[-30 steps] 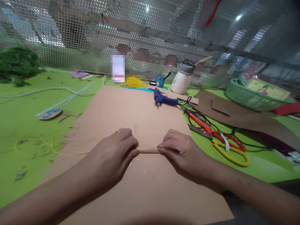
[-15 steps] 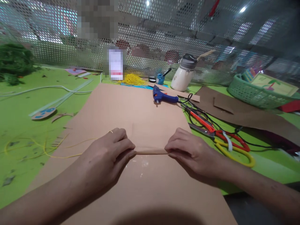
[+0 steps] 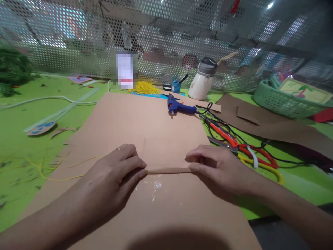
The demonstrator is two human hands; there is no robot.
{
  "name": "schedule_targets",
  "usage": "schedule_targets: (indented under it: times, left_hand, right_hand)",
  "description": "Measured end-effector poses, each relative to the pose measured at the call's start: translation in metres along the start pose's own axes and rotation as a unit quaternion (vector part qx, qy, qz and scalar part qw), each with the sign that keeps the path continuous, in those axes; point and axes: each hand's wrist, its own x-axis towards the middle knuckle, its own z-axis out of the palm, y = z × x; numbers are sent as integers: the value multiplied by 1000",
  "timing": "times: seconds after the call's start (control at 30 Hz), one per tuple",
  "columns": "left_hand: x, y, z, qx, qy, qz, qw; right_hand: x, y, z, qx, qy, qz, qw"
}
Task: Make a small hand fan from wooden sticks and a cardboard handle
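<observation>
A small piece of brown paper (image 3: 163,156) lies on a large brown sheet, its near edge turned up into a narrow roll. My left hand (image 3: 119,173) is closed, pinching the left end of that roll between thumb and fingers. At the right end, my right hand (image 3: 218,168) holds the roll with its thumb along the near side and its fingertips a little apart behind. The large brown cardboard sheet (image 3: 130,114) is under both hands. Whitish shiny marks show on it just in front of the roll.
A blue glue gun (image 3: 182,107) rests on the sheet's far right. Right of it are a red utility knife (image 3: 223,133), scissors (image 3: 257,156) and black cable. Behind stand a white bottle (image 3: 201,83), a blue paint jar (image 3: 176,86) and a green basket (image 3: 281,100). Yellow strands (image 3: 147,87) lie nearby.
My right hand has shifted slightly right and its fingers have loosened, opening a gap above the thumb. My left hand keeps its pinch, and more of the rolled edge shows between the hands.
</observation>
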Motion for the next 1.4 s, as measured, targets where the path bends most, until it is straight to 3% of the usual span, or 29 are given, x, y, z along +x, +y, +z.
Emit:
schedule_targets:
  times: [0.17, 0.3, 0.43, 0.6, 0.77, 0.9, 1.0, 1.2, 1.4]
  left_hand:
    - [1, -1, -1, 6, -1, 4, 1000]
    - [1, -2, -1, 7, -2, 6, 1000]
    - [-1, -1, -1, 9, -1, 8, 1000]
    - [-1, 0, 0, 12, -3, 10, 1000]
    - [-2, 0, -1, 18, -3, 10, 1000]
    - [-3, -2, -1, 20, -9, 20, 1000]
    - [-4, -3, 0, 27, -7, 26, 999]
    - [-5, -1, 2, 36, -4, 16, 999]
    - [-6, 4, 1, 31, 9, 8, 999]
  right_hand:
    - [7, -7, 7, 135, 23, 99, 986]
    - [9, -11, 10, 129, 29, 123, 984]
    - [10, -16, 10, 69, -7, 131, 989]
    - [8, -11, 11, -64, -23, 48, 997]
    - [5, -2, 8, -114, -16, 36, 993]
    - [-5, 0, 10, -101, 70, -105, 987]
    - [-12, -3, 19, -125, 83, -197, 969]
    - [-11, 0, 33, -196, 76, -252, 945]
    - [-6, 8, 27, -220, 38, -293, 930]
